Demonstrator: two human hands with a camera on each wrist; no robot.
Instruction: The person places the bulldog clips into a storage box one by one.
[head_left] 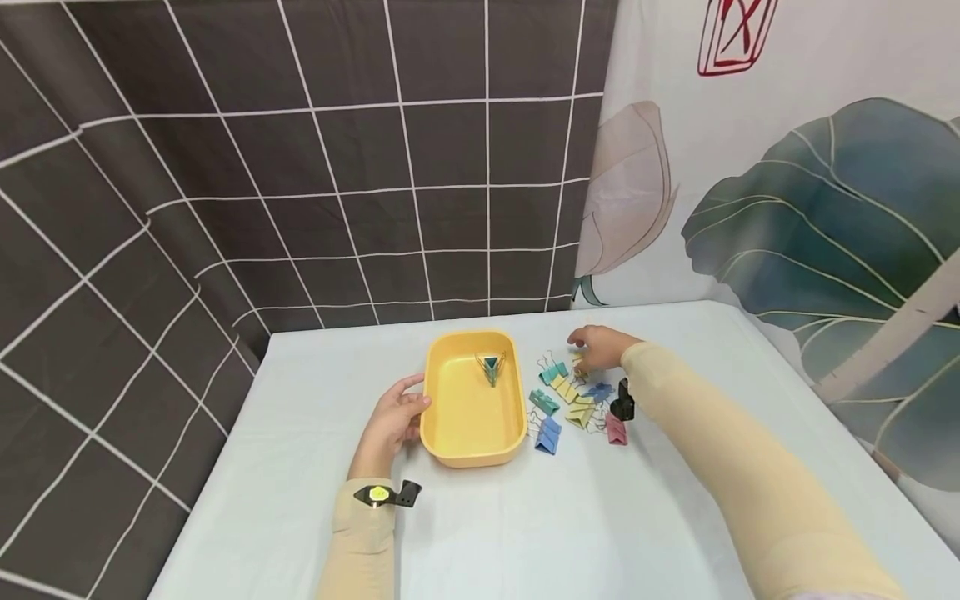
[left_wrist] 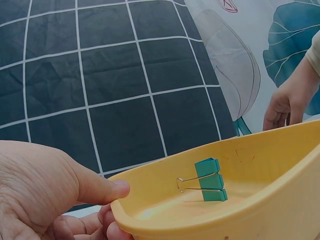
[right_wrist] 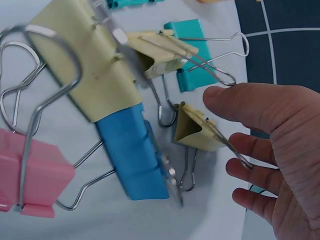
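My left hand (head_left: pixel 390 423) grips the left side of a yellow plastic tray (head_left: pixel 467 425), its thumb over the rim and its fingers outside. Inside the tray lies a green binder clip (left_wrist: pixel 210 180) with wire handles. My right hand (head_left: pixel 602 347) is at the far side of a loose group of binder clips. In the right wrist view, its thumb and fingers are spread beside a small yellow binder clip (right_wrist: pixel 195 131). One wire handle of that clip reaches to the fingers; the thumb stands apart from it.
Around the right hand lie a teal clip (right_wrist: pixel 194 57), a blue clip (right_wrist: pixel 132 152), a large yellow clip (right_wrist: pixel 92 67) and a pink clip (right_wrist: pixel 30 172). Another blue clip (head_left: pixel 548 436) lies beside the tray. A dark gridded cloth (head_left: pixel 337 150) hangs behind the white table (head_left: pixel 525 533).
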